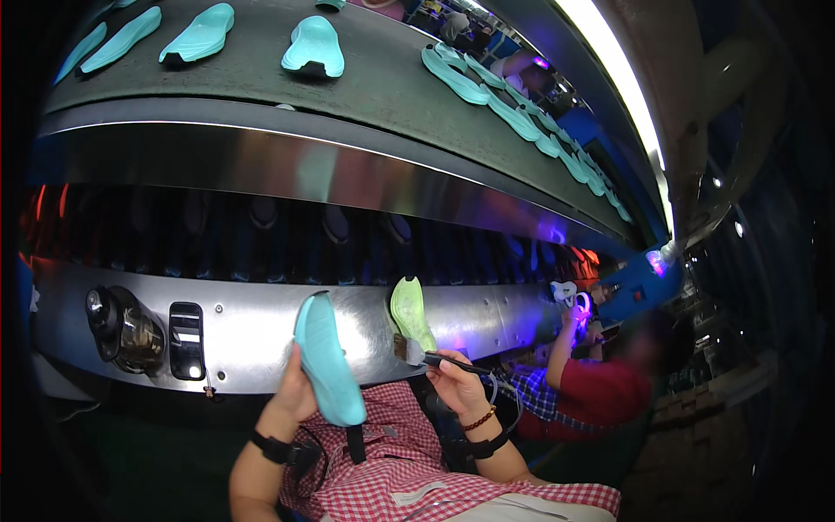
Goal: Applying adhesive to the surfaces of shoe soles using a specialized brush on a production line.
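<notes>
My left hand (296, 391) grips a turquoise shoe sole (329, 358), held upright in front of the steel machine panel (261, 326). A small brush (417, 351) with a dark handle is pinched in my right hand (458, 383); its bristles point left toward the sole, a short gap away. A lime-green sole (409, 311) leans against the panel just behind the brush. Both wrists wear dark bands, and the right also has a bead bracelet.
Above, a grey conveyor belt (383, 83) carries several turquoise soles (314, 48). A lower dark belt runs under a steel hood. A black knob (122, 326) and switch (186, 339) sit on the panel at left. A person in a red shirt (600, 391) works at right under violet light.
</notes>
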`<state>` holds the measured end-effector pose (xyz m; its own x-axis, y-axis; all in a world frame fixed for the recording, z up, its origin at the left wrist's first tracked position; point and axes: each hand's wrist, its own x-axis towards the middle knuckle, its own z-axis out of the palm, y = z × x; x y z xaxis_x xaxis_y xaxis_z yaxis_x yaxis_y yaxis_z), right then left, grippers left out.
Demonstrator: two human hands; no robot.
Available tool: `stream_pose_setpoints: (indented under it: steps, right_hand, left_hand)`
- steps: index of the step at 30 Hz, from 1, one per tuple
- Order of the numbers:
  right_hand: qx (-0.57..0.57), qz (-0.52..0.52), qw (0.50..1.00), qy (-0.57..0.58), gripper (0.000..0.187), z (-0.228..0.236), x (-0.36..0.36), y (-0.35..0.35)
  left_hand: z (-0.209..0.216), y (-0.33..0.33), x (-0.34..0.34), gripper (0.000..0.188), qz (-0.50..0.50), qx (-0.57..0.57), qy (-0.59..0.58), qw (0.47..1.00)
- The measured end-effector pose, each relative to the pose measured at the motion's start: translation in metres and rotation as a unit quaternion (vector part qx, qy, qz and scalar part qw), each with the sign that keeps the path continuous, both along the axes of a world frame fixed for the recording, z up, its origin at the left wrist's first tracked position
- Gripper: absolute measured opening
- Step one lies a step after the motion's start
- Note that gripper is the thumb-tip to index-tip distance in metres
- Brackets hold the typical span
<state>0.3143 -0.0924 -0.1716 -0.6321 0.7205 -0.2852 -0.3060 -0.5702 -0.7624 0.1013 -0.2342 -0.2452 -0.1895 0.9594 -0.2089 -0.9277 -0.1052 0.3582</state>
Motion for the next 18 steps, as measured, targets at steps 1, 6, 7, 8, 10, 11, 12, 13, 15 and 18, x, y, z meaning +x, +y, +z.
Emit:
stream_pose_setpoints:
  steps: [1,6,7,8,10,11,12,13,15,18]
  right_hand:
    - [0.011,0.009,1.000,0.011,0.020,0.002,-0.002,0.000]
    - [0.039,0.063,0.996,0.049,0.021,0.010,-0.003,-0.003]
    - [0.042,0.070,0.995,0.053,0.021,0.011,-0.002,-0.003]
    - [0.041,0.069,0.995,0.057,0.021,0.010,-0.001,-0.003]
    - [0.050,0.082,0.994,0.060,0.021,0.007,0.000,-0.002]
    - [0.048,0.080,0.994,0.065,0.021,0.006,-0.002,-0.003]
    - [0.042,0.089,0.993,0.069,0.021,0.005,-0.001,-0.003]
    - [0.036,0.098,0.992,0.074,0.021,0.004,0.000,-0.004]
    - [0.030,0.100,0.992,0.070,0.021,-0.003,0.001,-0.006]
    - [0.017,0.103,0.991,0.086,0.023,-0.001,0.002,-0.010]
  left_hand:
    - [-0.001,0.009,0.009,0.071,-0.005,0.016,-0.069,0.997]
    - [0.014,0.030,0.043,0.077,-0.033,0.010,-0.134,0.990]
    - [0.019,0.030,0.046,0.078,-0.045,0.034,-0.143,0.988]
    - [0.024,0.030,0.049,0.075,-0.046,0.050,-0.142,0.987]
    - [0.021,0.029,0.052,0.073,-0.043,0.032,-0.150,0.987]
    - [0.021,0.029,0.053,0.070,-0.038,0.018,-0.161,0.986]
    - [0.022,0.029,0.055,0.070,-0.040,0.015,-0.157,0.987]
    - [0.024,0.027,0.056,0.070,-0.029,0.007,-0.158,0.987]
    - [0.028,0.026,0.059,0.069,-0.019,-0.006,-0.154,0.988]
    - [0.030,0.025,0.065,0.068,-0.012,-0.010,-0.132,0.991]
